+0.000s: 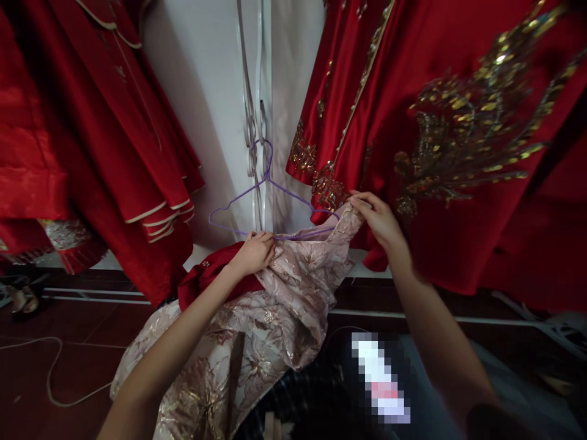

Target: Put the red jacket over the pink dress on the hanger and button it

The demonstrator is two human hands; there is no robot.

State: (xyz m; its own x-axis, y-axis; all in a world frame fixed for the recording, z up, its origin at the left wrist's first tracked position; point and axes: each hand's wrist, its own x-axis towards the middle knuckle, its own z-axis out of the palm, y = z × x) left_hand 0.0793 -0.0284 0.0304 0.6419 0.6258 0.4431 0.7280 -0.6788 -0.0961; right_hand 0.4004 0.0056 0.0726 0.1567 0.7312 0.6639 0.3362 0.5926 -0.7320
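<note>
A pale pink brocade dress (pixel 302 269) with a metallic flower pattern hangs partly from a purple wire hanger (pixel 288 190) and spills down over my lap. My left hand (pixel 258 252) is closed on the dress by the hanger's bottom bar. At the right end of the hanger, my right hand (pixel 372 217) pinches the dress's shoulder edge between thumb and fingers. The hanger's hook is up against a white metal chain-like strip (pixel 252 122); whether it is hooked in cannot be told. Red cloth (pixel 202 278) with a small ornament lies under my left forearm.
Red garments (pixel 114 122) hang at the left, and red garments with gold sequins (pixel 477 122) at the right. Low white rails (pixel 376 315) run above the dark floor. A white cable (pixel 55 379) and shoes (pixel 22 299) are at the lower left. A pixelated bright patch is at the lower right.
</note>
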